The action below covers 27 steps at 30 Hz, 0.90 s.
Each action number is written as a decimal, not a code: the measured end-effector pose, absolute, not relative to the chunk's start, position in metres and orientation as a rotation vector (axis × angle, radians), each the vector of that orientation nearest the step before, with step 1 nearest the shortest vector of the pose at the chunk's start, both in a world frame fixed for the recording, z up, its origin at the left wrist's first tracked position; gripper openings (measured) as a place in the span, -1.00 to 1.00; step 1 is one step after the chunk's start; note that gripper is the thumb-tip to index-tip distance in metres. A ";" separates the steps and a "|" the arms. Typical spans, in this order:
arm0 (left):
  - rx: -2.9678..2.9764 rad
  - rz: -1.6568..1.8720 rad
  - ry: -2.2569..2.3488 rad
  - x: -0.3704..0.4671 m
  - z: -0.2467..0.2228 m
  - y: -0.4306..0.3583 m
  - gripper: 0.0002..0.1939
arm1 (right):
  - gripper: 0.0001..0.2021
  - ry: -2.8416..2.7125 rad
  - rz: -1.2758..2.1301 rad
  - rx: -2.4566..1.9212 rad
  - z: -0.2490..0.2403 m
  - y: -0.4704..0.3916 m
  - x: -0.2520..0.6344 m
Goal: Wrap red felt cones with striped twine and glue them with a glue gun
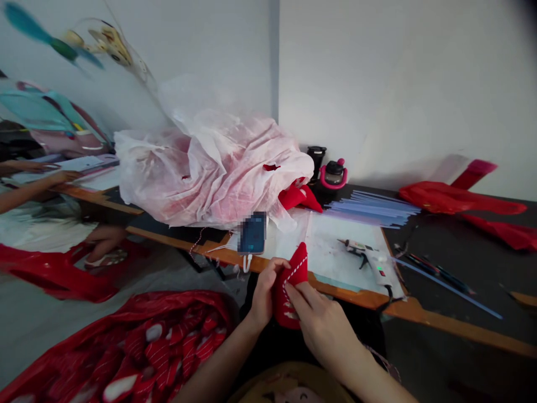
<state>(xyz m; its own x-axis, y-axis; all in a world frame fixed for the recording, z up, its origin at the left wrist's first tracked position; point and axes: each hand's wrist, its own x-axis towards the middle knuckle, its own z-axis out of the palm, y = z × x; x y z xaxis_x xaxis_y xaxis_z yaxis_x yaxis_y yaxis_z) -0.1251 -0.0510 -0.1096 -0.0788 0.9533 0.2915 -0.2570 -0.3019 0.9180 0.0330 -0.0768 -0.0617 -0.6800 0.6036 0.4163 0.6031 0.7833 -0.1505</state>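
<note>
Both hands meet near centre, forearms angled in from below. Left hand (pixel 263 295) pinches the red felt piece (pixel 292 285) at its left edge; right hand (pixel 319 322) grips its right side, fingers curled. Glue gun (pixel 369 260) lies right, on the table (pixel 419 309).

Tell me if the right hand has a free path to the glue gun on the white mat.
Probably yes, but not as it stands: the right hand is pinching the red felt piece with the left hand. The glue gun lies just ahead to its right, nothing between them.
</note>
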 end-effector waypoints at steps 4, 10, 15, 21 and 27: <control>1.451 1.539 1.078 -0.122 -0.109 -0.057 -0.80 | -0.65 -2.434 0.466 -0.841 -0.060 -0.073 0.046; 2.164 1.719 1.445 -0.111 -0.108 -0.058 -0.84 | -0.84 -1.631 0.785 -1.128 -0.068 -0.047 0.053; 2.404 1.731 1.553 -0.103 -0.113 -0.058 -0.77 | -0.62 -1.205 1.199 -1.075 -0.073 -0.026 0.043; 2.324 1.736 1.519 -0.105 -0.109 -0.063 -0.80 | -0.65 -1.053 1.405 -0.979 -0.076 -0.025 0.041; 2.277 1.721 1.503 -0.106 -0.106 -0.065 -0.79 | -0.68 -0.932 1.603 -0.838 -0.072 -0.030 0.048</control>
